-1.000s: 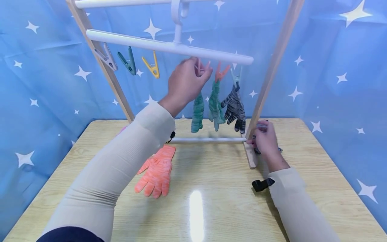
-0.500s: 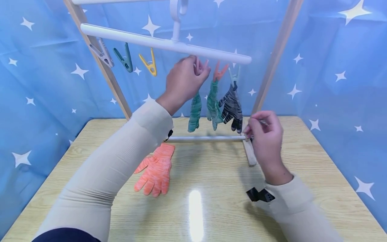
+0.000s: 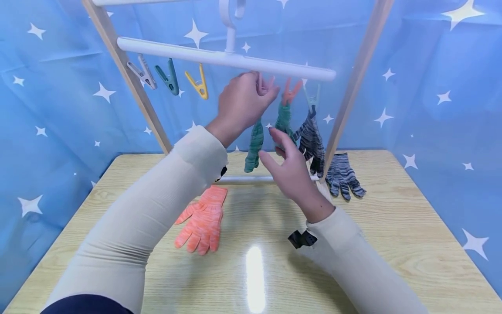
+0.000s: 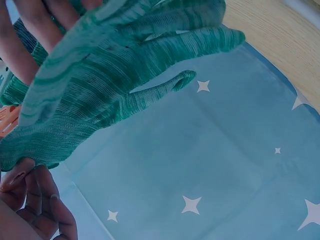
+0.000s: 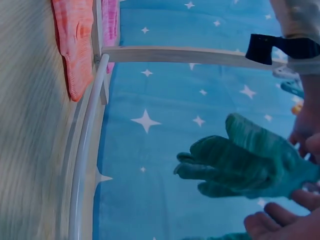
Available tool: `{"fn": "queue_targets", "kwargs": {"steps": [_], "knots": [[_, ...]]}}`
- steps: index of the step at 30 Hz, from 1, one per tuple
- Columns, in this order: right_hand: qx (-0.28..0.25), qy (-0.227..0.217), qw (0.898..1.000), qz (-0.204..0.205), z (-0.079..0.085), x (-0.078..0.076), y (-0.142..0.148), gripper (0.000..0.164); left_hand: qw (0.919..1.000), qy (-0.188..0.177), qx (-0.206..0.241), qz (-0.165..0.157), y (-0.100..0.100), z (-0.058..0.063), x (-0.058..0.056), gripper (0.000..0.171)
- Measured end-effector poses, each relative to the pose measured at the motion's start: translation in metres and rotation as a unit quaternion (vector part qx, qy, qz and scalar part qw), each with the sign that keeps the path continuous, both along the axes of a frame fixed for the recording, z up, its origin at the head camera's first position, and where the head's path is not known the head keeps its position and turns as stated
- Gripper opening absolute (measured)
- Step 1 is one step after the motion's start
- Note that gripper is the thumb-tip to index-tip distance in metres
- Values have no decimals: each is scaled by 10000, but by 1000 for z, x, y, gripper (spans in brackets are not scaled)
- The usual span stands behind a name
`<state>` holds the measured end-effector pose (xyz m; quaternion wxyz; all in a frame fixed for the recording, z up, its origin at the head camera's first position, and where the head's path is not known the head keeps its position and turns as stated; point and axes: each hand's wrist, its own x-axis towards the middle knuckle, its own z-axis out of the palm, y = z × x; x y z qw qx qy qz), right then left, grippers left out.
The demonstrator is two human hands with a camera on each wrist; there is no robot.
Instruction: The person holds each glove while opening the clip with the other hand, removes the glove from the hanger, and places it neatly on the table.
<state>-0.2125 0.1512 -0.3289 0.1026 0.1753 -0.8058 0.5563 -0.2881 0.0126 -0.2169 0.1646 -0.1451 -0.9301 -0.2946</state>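
Note:
My left hand [image 3: 241, 104] is raised under the white hanger bar [image 3: 282, 65], pinching a pink clothespin [image 3: 265, 83]. A green striped glove [image 3: 256, 146] hangs beneath that hand; in the left wrist view fingers touch its cuff [image 4: 30, 150]. My right hand [image 3: 294, 172], thumb and fingers spread apart, is in front of a second green glove [image 3: 284, 117], which hangs from an orange clothespin [image 3: 290, 91]; it partly hides that glove. To the right, a black-and-grey glove [image 3: 311, 135] dangles from a pale green clothespin [image 3: 312, 97].
Grey [image 3: 142, 73], dark green [image 3: 168, 78] and yellow [image 3: 198, 83] clothespins hang at the bar's left end. An orange glove [image 3: 204, 220] and another black-and-grey glove [image 3: 343, 175] lie on the table. Wooden rack posts [image 3: 357, 83] flank the hanger; a pink glove [image 5: 109, 22] lies near the rack.
My right hand has left the black-and-grey glove on the table and moved left toward the hanging green gloves. My left hand stays at the pink clothespin; the hanger has swung slightly right.

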Motion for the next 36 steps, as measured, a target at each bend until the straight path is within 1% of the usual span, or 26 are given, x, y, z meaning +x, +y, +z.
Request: {"fn": "queue_targets", "kwargs": {"steps": [6,9,11,17,23,28,29,32,34,36], "knots": [[357,-370,9984,-214,10,-17,-16,76,10000,10,67,-2,2,0,1,40],[409,-416,9977,-341,16,-24,-23,79,9999,-28,104,13,5,0,2,42],[401,-372,9974,-479,19,-28,-26,77,9999,-44,110,-22,7,1,3,42],[412,-62,9952,-889,27,-36,-26,61,9997,79,128,-186,12,1,5,43],[541,218,9930,-1023,30,-41,-22,50,9996,173,113,-194,14,0,5,44],[714,503,9899,-1114,29,-45,-21,30,9996,149,81,-221,15,-1,4,44],[768,589,9886,-1150,29,-46,-21,30,9996,142,73,-227,15,-1,4,45],[911,814,9841,-1286,29,-47,-21,38,9996,148,81,-231,16,-1,3,46],[992,873,9821,-1341,29,-47,-21,43,9996,133,71,-220,16,-1,2,47],[1013,889,9820,-1326,28,-48,-21,44,9997,99,47,-205,16,-1,1,48]]}}
